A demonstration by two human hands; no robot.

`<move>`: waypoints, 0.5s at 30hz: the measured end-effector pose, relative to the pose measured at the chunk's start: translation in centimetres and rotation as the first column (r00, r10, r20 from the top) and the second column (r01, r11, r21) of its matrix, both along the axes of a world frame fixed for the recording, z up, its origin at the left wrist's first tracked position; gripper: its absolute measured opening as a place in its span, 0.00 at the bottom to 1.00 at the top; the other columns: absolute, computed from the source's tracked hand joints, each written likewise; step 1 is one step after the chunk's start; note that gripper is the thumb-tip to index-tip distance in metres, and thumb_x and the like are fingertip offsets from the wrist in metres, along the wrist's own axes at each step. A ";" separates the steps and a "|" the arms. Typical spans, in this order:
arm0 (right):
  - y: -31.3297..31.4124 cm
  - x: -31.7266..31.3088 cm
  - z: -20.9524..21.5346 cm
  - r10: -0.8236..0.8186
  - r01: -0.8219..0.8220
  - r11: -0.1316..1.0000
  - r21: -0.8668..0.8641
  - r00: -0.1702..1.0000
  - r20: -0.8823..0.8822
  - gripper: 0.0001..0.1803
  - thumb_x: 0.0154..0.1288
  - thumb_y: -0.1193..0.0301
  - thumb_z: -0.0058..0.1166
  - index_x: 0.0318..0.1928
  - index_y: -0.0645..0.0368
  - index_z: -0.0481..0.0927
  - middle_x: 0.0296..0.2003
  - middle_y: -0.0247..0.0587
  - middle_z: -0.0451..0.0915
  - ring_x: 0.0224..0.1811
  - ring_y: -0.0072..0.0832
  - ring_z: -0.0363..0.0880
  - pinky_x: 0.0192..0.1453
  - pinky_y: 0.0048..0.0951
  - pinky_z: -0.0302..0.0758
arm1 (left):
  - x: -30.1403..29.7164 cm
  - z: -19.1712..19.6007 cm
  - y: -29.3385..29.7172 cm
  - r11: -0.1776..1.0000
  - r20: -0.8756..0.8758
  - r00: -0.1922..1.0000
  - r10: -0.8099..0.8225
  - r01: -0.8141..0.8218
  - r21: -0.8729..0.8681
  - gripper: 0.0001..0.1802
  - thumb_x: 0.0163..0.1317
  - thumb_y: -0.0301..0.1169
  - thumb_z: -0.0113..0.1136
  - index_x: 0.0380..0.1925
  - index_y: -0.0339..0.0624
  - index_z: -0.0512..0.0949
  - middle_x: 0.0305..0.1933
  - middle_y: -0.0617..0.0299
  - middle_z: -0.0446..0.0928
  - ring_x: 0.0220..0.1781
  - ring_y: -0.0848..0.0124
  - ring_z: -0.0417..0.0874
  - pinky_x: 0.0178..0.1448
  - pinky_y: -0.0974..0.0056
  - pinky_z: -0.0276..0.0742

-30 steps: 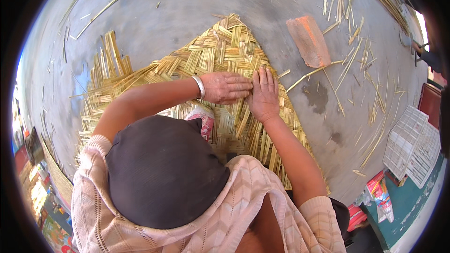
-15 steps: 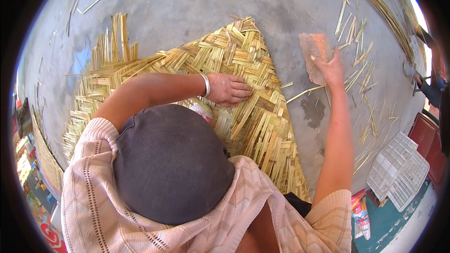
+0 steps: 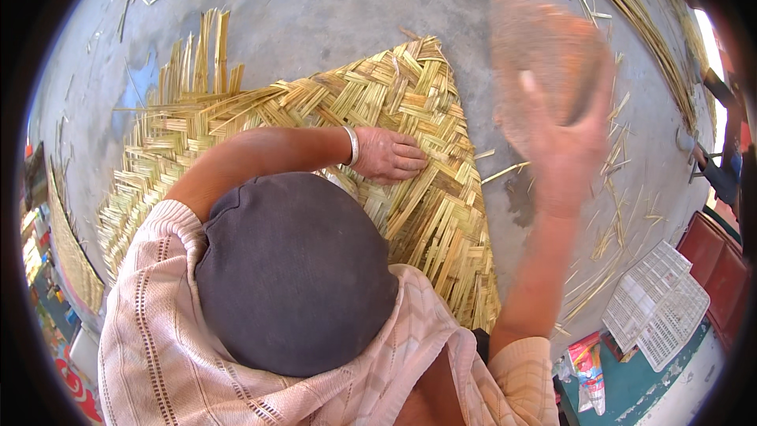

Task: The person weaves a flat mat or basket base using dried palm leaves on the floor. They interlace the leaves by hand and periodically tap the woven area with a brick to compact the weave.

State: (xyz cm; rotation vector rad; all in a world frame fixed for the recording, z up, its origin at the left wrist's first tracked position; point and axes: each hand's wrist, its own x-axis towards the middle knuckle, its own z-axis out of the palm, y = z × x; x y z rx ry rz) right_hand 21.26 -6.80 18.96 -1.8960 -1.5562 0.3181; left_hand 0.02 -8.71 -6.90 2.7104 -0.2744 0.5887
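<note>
Woven mat (image 3: 371, 102) is on the floor (image 3: 276, 24), directly under the person's left hand (image 3: 388, 155). That hand lies palm down, fingers stretched and close together, nothing seen in its grip; can't tell how hard it presses. White bracelet (image 3: 352, 145) at its wrist.

Right hand (image 3: 564, 150) is off the mat, spread wide around a reddish brick (image 3: 544, 39): thumb on the near face, other fingers round the right side. Brick looks clear of the floor. Both blurred from where I stand, exact finger placement unreadable.

Outward: mat corner just ahead of the left hand, bristly loose ends (image 3: 213, 55) ahead and well left of it. Past the mat edge to its right, a stray strip (image 3: 505, 172). Beyond the right hand, a bundle of long strips (image 3: 631, 16).

Risks, my read: brick is bulky for a one-hand grip, so a loose thumb could drop it. Brought down near the left hand, it could catch those fingers, since they lie flat and exposed. Rough edges could split strips. If the left hand lifts, unsecured strips could shift.
</note>
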 end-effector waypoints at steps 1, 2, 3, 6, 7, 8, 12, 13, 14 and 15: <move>0.1 -1.6 -1.0 -0.018 0.031 0.993 -0.111 0.993 0.118 0.46 0.59 0.57 0.69 0.74 0.55 0.61 0.62 0.53 0.76 0.60 0.39 0.80 0.61 0.37 0.78 | 0.0 0.0 0.0 1.000 0.003 1.000 -0.001 0.001 -0.001 0.25 0.63 0.42 0.58 0.55 0.39 0.77 0.66 0.52 0.75 0.68 0.58 0.74 0.74 0.51 0.67; 0.4 -3.2 -2.8 0.104 -0.010 0.936 -0.351 0.963 0.248 0.46 0.60 0.55 0.68 0.75 0.51 0.60 0.62 0.53 0.76 0.59 0.42 0.81 0.60 0.37 0.78 | 0.0 -0.1 0.0 1.000 0.007 1.000 -0.001 0.001 -0.004 0.25 0.63 0.42 0.58 0.56 0.39 0.77 0.66 0.51 0.75 0.68 0.57 0.74 0.74 0.50 0.67; 0.7 -4.7 -4.6 0.217 0.029 0.790 -0.613 0.921 0.324 0.46 0.60 0.54 0.66 0.75 0.48 0.59 0.61 0.53 0.77 0.58 0.45 0.81 0.59 0.38 0.79 | 0.0 -0.1 0.0 1.000 0.002 1.000 -0.005 0.005 -0.006 0.25 0.63 0.42 0.58 0.56 0.39 0.77 0.66 0.51 0.75 0.68 0.57 0.74 0.74 0.50 0.67; 0.9 -5.5 -8.7 0.258 -0.019 0.776 -0.630 0.921 0.291 0.47 0.61 0.52 0.64 0.76 0.44 0.57 0.59 0.50 0.77 0.52 0.50 0.82 0.54 0.43 0.80 | -0.1 0.0 0.3 1.000 -0.012 1.000 -0.011 0.011 0.003 0.25 0.62 0.43 0.59 0.55 0.39 0.77 0.66 0.51 0.74 0.68 0.57 0.74 0.74 0.49 0.67; 0.9 -4.9 -9.2 0.262 -0.051 0.815 -0.578 0.921 0.289 0.46 0.60 0.52 0.64 0.76 0.44 0.57 0.57 0.49 0.78 0.48 0.50 0.83 0.50 0.44 0.81 | -0.2 0.0 0.2 1.000 -0.017 1.000 -0.012 0.012 0.000 0.26 0.62 0.43 0.59 0.55 0.39 0.77 0.66 0.51 0.74 0.68 0.57 0.74 0.74 0.49 0.67; 1.0 -4.1 -9.1 0.236 -0.014 0.832 -0.555 0.914 0.331 0.46 0.60 0.53 0.64 0.76 0.44 0.57 0.55 0.48 0.79 0.44 0.49 0.84 0.46 0.45 0.82 | -0.2 0.0 0.3 0.999 -0.021 0.999 -0.033 0.034 0.027 0.26 0.62 0.43 0.59 0.55 0.39 0.77 0.66 0.51 0.74 0.68 0.57 0.74 0.74 0.49 0.67; 2.4 -2.3 -5.2 0.226 -0.158 0.951 -0.267 0.943 0.246 0.47 0.59 0.52 0.65 0.76 0.43 0.57 0.54 0.46 0.80 0.44 0.47 0.85 0.44 0.43 0.82 | -0.1 0.2 0.3 1.000 -0.004 1.000 -0.018 0.018 0.020 0.27 0.61 0.44 0.59 0.56 0.39 0.77 0.66 0.51 0.73 0.69 0.56 0.73 0.75 0.49 0.66; 2.8 -2.3 -4.0 0.207 -0.182 0.977 -0.111 0.939 0.276 0.48 0.59 0.52 0.66 0.76 0.43 0.56 0.53 0.47 0.80 0.44 0.47 0.85 0.44 0.43 0.82 | -0.1 0.3 0.3 1.000 -0.020 1.000 -0.010 0.010 0.013 0.27 0.61 0.44 0.59 0.56 0.39 0.76 0.66 0.51 0.73 0.69 0.56 0.73 0.75 0.49 0.66; 3.1 -2.7 -3.0 0.213 -0.258 0.961 0.103 0.922 0.323 0.48 0.59 0.52 0.66 0.76 0.43 0.56 0.51 0.47 0.81 0.43 0.47 0.85 0.44 0.42 0.83 | -0.1 0.3 0.2 1.000 -0.029 0.999 -0.014 0.015 0.008 0.27 0.61 0.44 0.59 0.56 0.39 0.76 0.66 0.51 0.73 0.69 0.55 0.72 0.75 0.49 0.66; 3.2 -3.4 -2.5 0.183 -0.210 0.976 0.061 0.938 0.295 0.47 0.59 0.52 0.65 0.76 0.43 0.57 0.50 0.47 0.80 0.43 0.47 0.85 0.44 0.42 0.83 | 0.0 0.3 0.2 1.000 -0.027 1.000 -0.013 0.013 -0.001 0.27 0.61 0.44 0.59 0.56 0.39 0.76 0.66 0.51 0.73 0.70 0.55 0.72 0.75 0.49 0.66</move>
